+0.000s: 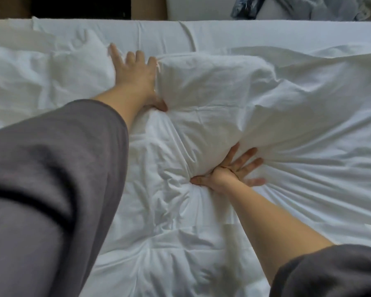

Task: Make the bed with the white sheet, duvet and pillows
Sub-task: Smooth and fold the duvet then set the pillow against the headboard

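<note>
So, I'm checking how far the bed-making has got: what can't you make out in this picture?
Head view only:
- Pillow: its right end is under the duvet.
- Near edge of the bed: covered by the grey sleeves.
- White bulk left of the left hand: pillow or duvet, no clear outline.
- Bluish cloth beyond the bed: cut off by the top edge.

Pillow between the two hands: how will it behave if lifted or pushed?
Probably soft and floppy: the pillow dents where the left hand and right hand press into it. Likely light for its bulk, given the puffy shape. Pushed, it would likely drag on the wrinkled duvet rather than slide cleanly.
</note>
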`<action>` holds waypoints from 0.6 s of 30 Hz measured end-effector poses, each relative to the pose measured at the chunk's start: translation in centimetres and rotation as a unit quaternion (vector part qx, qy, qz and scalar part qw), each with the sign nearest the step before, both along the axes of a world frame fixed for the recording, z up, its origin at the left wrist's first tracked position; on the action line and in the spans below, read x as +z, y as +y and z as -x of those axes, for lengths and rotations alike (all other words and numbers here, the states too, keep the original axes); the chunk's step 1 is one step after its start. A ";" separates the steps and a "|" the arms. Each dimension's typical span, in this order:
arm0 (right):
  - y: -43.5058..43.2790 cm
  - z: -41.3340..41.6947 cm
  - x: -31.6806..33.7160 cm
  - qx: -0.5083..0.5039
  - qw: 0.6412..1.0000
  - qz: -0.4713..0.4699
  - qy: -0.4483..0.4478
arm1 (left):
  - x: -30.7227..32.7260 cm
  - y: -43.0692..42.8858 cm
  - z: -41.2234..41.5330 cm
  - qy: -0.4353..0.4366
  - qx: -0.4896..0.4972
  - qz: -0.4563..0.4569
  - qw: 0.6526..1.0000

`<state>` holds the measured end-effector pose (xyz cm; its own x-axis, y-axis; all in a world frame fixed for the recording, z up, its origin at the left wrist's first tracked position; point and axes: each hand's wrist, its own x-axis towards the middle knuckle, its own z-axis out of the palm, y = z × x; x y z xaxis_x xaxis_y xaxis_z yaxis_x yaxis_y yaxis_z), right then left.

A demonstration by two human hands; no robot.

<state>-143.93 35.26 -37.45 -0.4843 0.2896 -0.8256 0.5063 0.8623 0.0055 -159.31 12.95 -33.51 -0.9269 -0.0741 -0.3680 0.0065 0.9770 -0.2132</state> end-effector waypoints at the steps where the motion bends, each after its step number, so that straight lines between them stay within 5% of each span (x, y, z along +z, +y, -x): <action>1: 0.1 0.0 -0.4 0.004 1.000 0.002 0.004 | -0.4 0.6 0.1 0.019 -0.003 0.006 1.000; 6: 0.6 -0.1 -0.6 0.011 0.999 0.003 0.051 | 2.0 2.0 -2.6 0.094 -0.028 -0.054 0.994; 12: 0.4 -2.9 2.1 0.017 0.982 0.022 0.189 | 9.5 2.0 -15.9 0.154 -0.122 -0.058 0.979; 16: 3.2 -6.0 6.5 0.017 0.881 0.040 0.470 | 11.3 2.6 -26.1 0.159 -0.150 -0.059 0.974; 18: 4.5 -6.4 9.7 0.089 0.835 0.010 0.542 | 11.5 3.2 -30.3 0.178 -0.167 -0.088 0.966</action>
<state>-137.55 39.77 -27.74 -0.9845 0.1253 0.1228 0.0683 0.9185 -0.3894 -129.00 16.15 -22.03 -0.9581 0.2864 -0.0020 0.2854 0.9541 -0.0904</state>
